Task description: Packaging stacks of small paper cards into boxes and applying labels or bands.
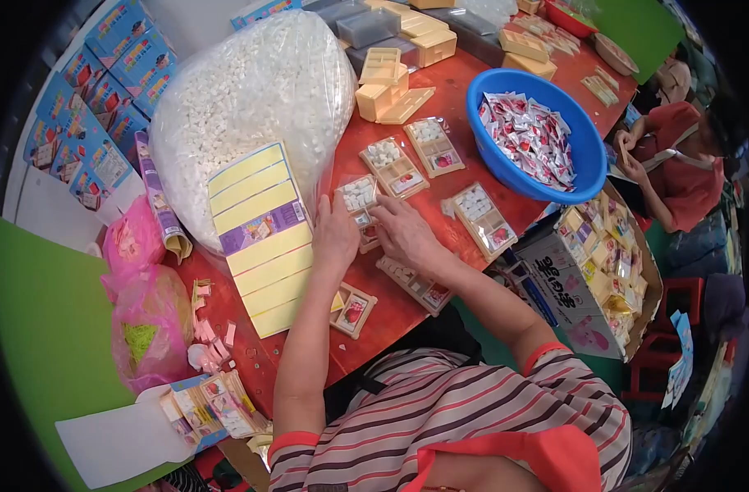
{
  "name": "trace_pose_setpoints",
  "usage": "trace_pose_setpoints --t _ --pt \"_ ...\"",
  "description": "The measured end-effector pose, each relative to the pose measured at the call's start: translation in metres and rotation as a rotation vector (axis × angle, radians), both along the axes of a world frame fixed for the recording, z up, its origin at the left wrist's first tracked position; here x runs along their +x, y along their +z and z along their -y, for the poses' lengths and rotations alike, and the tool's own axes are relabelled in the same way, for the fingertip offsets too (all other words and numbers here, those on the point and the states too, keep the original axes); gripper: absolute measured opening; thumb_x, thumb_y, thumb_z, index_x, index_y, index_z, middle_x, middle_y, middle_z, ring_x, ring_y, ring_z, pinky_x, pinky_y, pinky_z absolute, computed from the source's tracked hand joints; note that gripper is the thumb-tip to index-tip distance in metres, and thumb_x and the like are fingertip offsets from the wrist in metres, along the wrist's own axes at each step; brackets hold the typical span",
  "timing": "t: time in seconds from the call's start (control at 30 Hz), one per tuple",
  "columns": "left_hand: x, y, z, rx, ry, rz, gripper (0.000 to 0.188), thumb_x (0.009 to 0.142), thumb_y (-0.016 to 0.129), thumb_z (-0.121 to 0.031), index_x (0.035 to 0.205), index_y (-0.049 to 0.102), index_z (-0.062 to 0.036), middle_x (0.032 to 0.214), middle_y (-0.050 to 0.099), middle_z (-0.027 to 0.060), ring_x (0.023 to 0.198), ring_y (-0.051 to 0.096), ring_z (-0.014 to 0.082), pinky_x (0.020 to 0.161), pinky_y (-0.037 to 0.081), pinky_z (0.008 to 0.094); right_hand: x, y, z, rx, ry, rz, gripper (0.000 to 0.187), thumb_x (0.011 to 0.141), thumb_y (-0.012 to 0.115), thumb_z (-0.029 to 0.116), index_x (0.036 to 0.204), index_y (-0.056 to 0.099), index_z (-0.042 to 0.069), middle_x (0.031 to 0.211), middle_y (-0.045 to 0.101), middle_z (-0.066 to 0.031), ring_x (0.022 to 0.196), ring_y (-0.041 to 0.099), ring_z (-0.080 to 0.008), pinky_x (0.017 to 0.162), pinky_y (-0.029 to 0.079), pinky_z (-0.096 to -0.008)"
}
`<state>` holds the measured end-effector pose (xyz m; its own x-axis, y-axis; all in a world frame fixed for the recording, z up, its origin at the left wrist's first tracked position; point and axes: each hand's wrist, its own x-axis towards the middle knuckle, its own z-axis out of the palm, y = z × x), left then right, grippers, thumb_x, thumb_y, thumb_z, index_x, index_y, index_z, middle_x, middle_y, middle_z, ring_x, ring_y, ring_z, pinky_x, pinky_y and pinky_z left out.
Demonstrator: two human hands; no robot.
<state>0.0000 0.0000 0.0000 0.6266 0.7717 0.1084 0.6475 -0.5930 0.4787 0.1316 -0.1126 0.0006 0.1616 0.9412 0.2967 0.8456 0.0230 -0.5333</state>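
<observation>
On the red table, a small cream compartment tray [357, 194] with white pieces in its top section lies between my hands. My left hand [335, 236] grips its left edge, fingers closed along the side. Bent over its lower right part, my right hand [405, 233] has its fingertips together at the lower compartments; what they pinch is hidden. Similar trays surround it: one tray [384, 154] just beyond, another tray [428, 131] further right, a tray [483, 205] to the right. Nearer me are a tray [424, 289] partly under my right forearm and a tray [354, 321] beside my left forearm.
A big clear bag of white pieces [243, 98] stands at the left, with yellow label sheets [251, 193] against it. A blue basin [475, 123] holds small sachets. At right, a carton [547, 287] contains packed trays; another person [678, 164] sits beyond. Pink bags [132, 238] lie left.
</observation>
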Motion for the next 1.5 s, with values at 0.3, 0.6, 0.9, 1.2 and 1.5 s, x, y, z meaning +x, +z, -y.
trace_pose_setpoints --t 0.3,0.6,0.9,1.2,1.5 --pt "-0.007 -0.006 0.005 -0.052 -0.068 0.267 0.041 0.088 0.048 -0.014 0.124 0.050 0.0055 0.117 0.054 0.0276 0.112 0.052 0.0416 0.095 0.043 0.0463 0.006 0.002 0.000 0.015 -0.061 -0.370 0.032 0.085 0.055 0.010 0.115 0.056 -0.001 0.114 0.057 -0.0205 0.106 0.057 -0.0392 0.092 0.047 -0.0432" --pt "-0.008 -0.004 0.019 -0.129 -0.025 0.219 0.037 0.088 0.051 -0.016 0.119 0.057 0.0025 0.110 0.058 0.0250 0.104 0.056 0.0408 0.092 0.045 0.0459 0.005 -0.010 -0.005 0.025 -0.114 -0.024 0.019 0.084 0.056 0.015 0.094 0.062 0.000 0.096 0.059 -0.0174 0.096 0.058 -0.0358 0.082 0.048 -0.0466" --pt "0.001 0.003 0.033 0.193 -0.004 -0.125 0.019 0.086 0.053 -0.016 0.098 0.062 -0.0050 0.098 0.056 0.0164 0.097 0.056 0.0346 0.081 0.048 0.0459 0.003 -0.006 -0.012 0.013 -0.118 0.214 0.016 0.080 0.058 0.016 0.087 0.063 0.002 0.094 0.060 -0.0153 0.093 0.059 -0.0310 0.079 0.047 -0.0424" --pt "0.009 -0.007 0.013 -0.033 0.026 0.081 0.027 0.086 0.049 -0.016 0.098 0.067 0.0004 0.099 0.057 0.0220 0.095 0.058 0.0395 0.084 0.048 0.0465 -0.002 -0.019 -0.031 0.010 0.031 0.358 0.018 0.079 0.060 0.015 0.088 0.064 0.001 0.094 0.060 -0.0145 0.090 0.057 -0.0298 0.081 0.046 -0.0383" --pt "0.014 -0.012 -0.001 -0.761 0.415 0.740 0.036 0.085 0.054 -0.016 0.114 0.061 0.0045 0.084 0.067 0.0147 0.064 0.065 0.0233 0.051 0.049 0.0338 0.000 -0.018 -0.040 -0.027 -0.156 -0.019 0.014 0.083 0.056 0.009 0.088 0.064 -0.001 0.103 0.060 -0.0160 0.098 0.057 -0.0367 0.087 0.048 -0.0419"
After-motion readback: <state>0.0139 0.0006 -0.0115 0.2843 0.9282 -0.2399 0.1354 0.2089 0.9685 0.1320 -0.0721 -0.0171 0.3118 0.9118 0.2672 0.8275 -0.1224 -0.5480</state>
